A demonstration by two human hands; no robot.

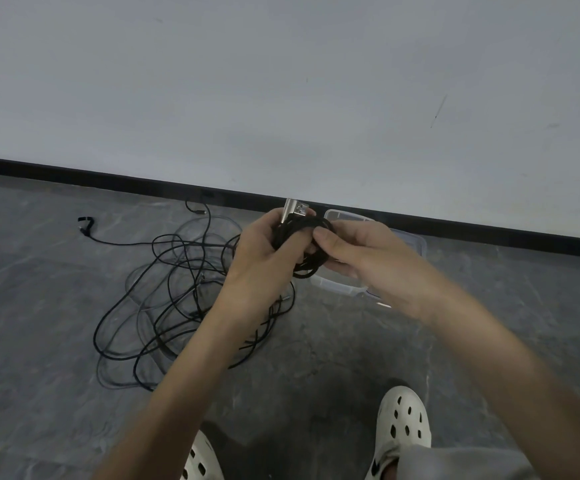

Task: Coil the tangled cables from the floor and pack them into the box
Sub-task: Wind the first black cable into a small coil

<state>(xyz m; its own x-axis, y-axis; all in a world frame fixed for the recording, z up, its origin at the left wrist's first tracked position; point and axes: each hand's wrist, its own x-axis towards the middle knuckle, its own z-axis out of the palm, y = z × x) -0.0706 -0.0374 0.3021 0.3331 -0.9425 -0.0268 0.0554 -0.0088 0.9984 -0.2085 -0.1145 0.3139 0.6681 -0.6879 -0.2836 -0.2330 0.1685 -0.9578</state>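
Observation:
A black cable wound into a small coil (pixel 311 249) is held up between both hands, its silver USB plug (pixel 293 209) sticking out at the top. My left hand (pixel 264 251) grips the coil from the left side. My right hand (pixel 364 258) pinches the coil's right side between thumb and fingers. Behind and below my right hand a clear plastic box (pixel 410 240) sits on the floor by the wall, largely hidden. A tangle of thin black cables (pixel 177 299) lies on the floor to the left, partly under my left forearm.
The floor is grey stone-patterned, with a black skirting board (pixel 108 176) and a pale wall behind. One loose cable end with a small black strap (pixel 86 224) trails off to the far left. My two feet in white perforated clogs (pixel 403 427) show at the bottom.

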